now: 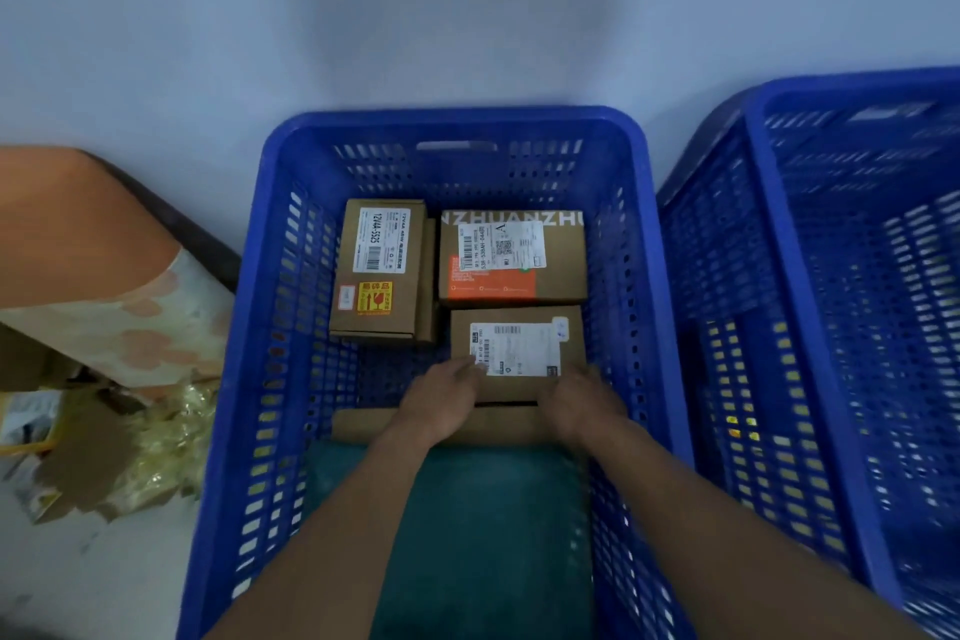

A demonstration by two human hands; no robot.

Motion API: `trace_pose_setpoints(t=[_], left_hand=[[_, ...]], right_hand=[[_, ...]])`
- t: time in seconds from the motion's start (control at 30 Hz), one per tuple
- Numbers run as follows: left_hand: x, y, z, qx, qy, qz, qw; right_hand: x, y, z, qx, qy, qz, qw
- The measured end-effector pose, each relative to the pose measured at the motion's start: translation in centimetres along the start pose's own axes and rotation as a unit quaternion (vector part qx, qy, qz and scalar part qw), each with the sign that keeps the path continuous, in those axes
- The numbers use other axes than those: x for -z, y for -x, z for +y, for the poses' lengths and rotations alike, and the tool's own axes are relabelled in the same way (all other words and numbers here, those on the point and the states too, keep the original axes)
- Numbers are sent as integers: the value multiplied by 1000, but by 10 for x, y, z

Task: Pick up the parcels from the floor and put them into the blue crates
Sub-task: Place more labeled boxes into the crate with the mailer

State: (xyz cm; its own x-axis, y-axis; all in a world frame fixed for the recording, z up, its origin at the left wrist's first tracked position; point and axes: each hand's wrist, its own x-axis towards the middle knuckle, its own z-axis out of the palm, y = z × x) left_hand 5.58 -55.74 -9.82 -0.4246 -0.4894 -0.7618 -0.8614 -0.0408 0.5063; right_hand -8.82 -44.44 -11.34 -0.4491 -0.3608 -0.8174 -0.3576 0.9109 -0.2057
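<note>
Blue crate (pixel 457 117), box (pixel 376 270) labelled 12V4A-5525, left hand (pixel 441 398), right hand (pixel 579 403) holding parcel (pixel 519 343)

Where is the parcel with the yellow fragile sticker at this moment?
Head view: the yellow-sticker parcel lies inside the centre blue crate, far left, just left of the orange-printed parcel.

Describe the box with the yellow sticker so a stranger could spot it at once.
Look in the centre crate against the wall. At its far left lies a narrow box, beside the orange-patched box and the near box. It alone bears a yellow sticker under its white label.
</note>
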Motion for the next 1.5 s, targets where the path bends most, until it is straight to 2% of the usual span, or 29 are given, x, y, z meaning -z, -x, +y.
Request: trace_pose_setpoints(t=[0.07,0.23,0.47,0.7,0.8,1.1,1.5], left_hand=[[6,29,14,2,20,-2,1000],[22,113,55,74,40,38,996],[8,240,74,47,18,55,997],[-30,321,71,2,15,95,995],[-44,336,59,-36,-10,100,994],[-92,404,10,-140,-36,49,988],[-198,476,14,-164,-31,-30,986]], right_hand=[[9,25,5,25,-17,-25,999],[38,113,11,77,22,-66,995],[55,201,51,100,57,-67,991],[64,273,103,119,108,-24,987],[56,301,127,109,94,18,989],[6,408,218,56,113,118,985],[-51,508,358,-58,50,130,989]])
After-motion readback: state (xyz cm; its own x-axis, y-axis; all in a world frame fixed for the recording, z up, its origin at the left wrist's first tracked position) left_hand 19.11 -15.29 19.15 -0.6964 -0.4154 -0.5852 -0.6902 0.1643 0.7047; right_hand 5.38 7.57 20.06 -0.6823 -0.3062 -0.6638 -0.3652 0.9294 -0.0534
